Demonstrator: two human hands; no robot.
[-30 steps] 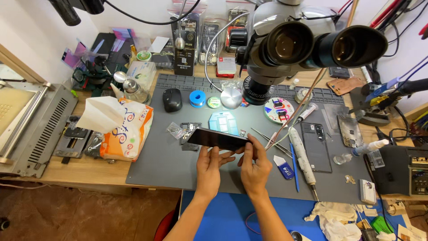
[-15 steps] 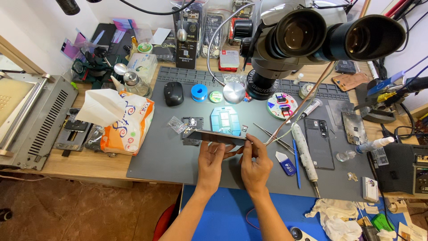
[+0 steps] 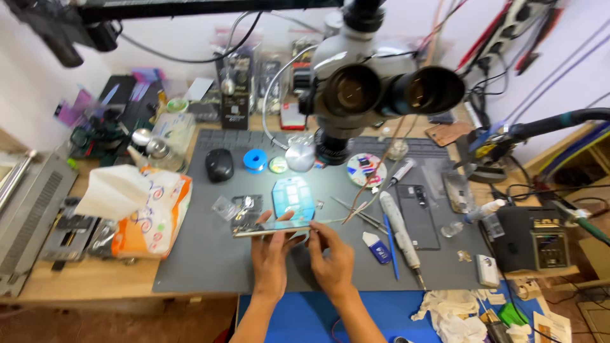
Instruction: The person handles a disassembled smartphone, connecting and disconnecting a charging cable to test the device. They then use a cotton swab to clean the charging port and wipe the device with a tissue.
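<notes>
Two hands hold one phone (image 3: 270, 228) just above the grey mat (image 3: 190, 267), a little in front of the microscope (image 3: 375, 89) and touching nothing else. The phone is seen almost from its edge, tilted so that the flat face turns away from the camera, and it looks like a thin, flat and stiff slab. I judge it light but fragile: a glass face can crack if it is bent or dropped, and the smooth sides are probably slippery. It is best taken by the long edges, not by the face, with support near both ends. The left hand (image 3: 270, 254) is under the middle of the phone, its fingers (image 3: 279, 219) curled up around the lower edge and the thumb on the near side, so they pinch it. The right hand (image 3: 332, 257) meets the right end of the phone; its fingers (image 3: 316, 230) are pressed together at the corner, but I cannot tell whether they grip the phone or a small part there. Tweezers (image 3: 352, 213) lie on the mat just beside the right hand, and a blue card (image 3: 293, 197) lies just behind the phone.
</notes>
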